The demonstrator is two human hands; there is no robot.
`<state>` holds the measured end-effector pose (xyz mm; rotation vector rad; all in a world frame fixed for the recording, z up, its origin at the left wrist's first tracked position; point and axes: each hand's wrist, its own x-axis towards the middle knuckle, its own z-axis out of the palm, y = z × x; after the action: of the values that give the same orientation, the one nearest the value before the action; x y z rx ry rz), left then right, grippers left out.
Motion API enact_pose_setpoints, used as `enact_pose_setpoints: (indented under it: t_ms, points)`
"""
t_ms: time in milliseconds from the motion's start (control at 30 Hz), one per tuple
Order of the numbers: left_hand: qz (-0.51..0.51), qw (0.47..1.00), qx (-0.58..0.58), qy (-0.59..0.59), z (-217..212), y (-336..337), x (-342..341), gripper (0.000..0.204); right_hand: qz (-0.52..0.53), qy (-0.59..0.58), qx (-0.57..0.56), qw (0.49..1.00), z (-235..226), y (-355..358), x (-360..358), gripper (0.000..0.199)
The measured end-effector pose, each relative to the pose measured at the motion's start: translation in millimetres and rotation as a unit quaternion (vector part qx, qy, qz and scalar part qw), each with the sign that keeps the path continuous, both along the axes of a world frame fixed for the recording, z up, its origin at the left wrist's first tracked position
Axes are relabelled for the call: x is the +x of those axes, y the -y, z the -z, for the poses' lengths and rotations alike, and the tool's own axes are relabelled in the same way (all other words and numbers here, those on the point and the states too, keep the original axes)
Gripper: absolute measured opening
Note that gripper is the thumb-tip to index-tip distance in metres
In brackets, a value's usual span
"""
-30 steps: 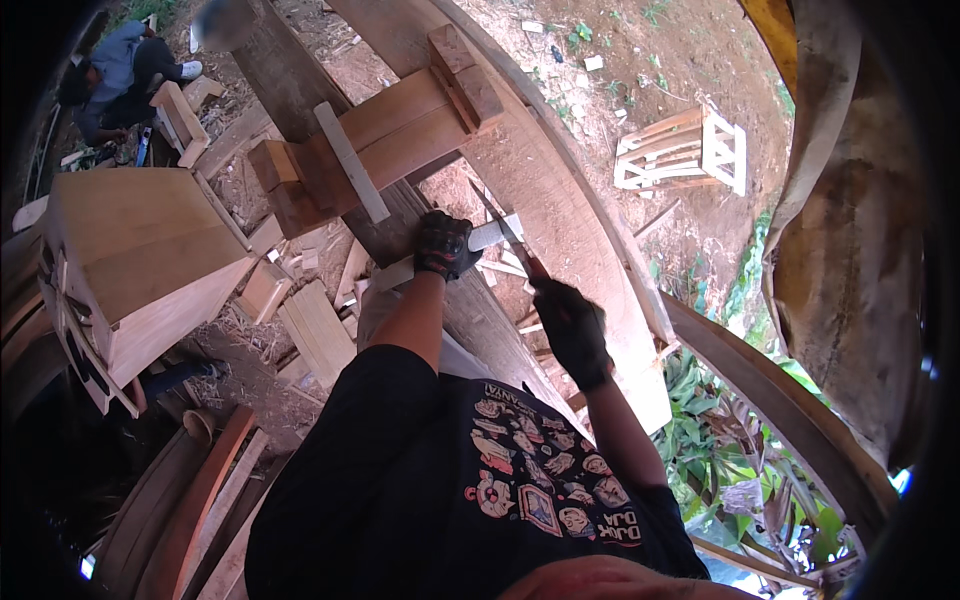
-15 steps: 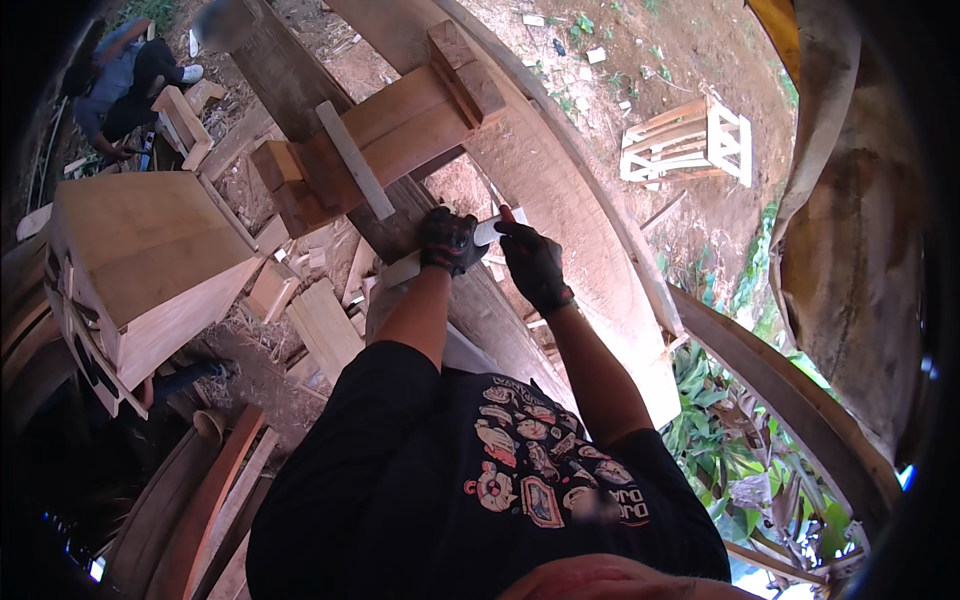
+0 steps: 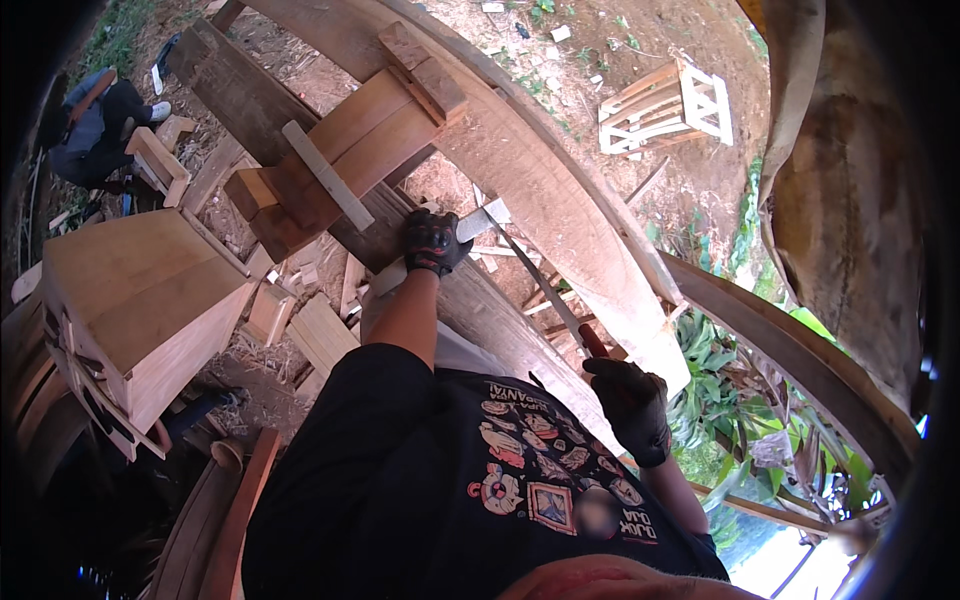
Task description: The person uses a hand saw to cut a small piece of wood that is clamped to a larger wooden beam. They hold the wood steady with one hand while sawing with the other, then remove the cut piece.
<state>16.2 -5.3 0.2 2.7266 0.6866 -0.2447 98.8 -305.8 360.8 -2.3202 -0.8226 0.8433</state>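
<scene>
Outdoors, over dirt and stacked timber: my right hand (image 3: pixel 632 404), gloved, clamps the saw (image 3: pixel 540 280) by its handle, blade running toward eleven o'clock, where my left hand (image 3: pixel 432 240) grips the pale wood strip (image 3: pixel 478 222) on the beam (image 3: pixel 500 320).

Both hands gloved: left hand (image 3: pixel 433 241) at 12 o'clock, right hand (image 3: pixel 630 405) at 4 o'clock, black work gloves. Forearms bare. Black short-sleeved T-shirt (image 3: pixel 400 480), colourful cartoon print panels across it, lower centre.
</scene>
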Motion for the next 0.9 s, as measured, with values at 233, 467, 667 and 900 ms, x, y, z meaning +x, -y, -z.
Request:
enact_pose_setpoints:
  t_ms: [233,467,667,900]
  points:
    - [-0.002,1.000,0.006,0.009,0,-2,3,0.046,-0.034,0.047,0.141,0.988,169,-99,46,0.021]
    - [0.015,0.999,0.035,0.010,-6,-2,3,0.047,0.015,-0.055,0.044,0.997,190,-115,41,0.026]
    - [0.017,0.999,0.041,0.028,0,2,1,0.048,0.021,-0.029,0.038,0.999,81,-51,19,0.025]
    - [0.015,1.000,0.019,0.017,0,0,1,0.048,-0.045,0.027,0.016,0.999,58,-22,6,0.023]
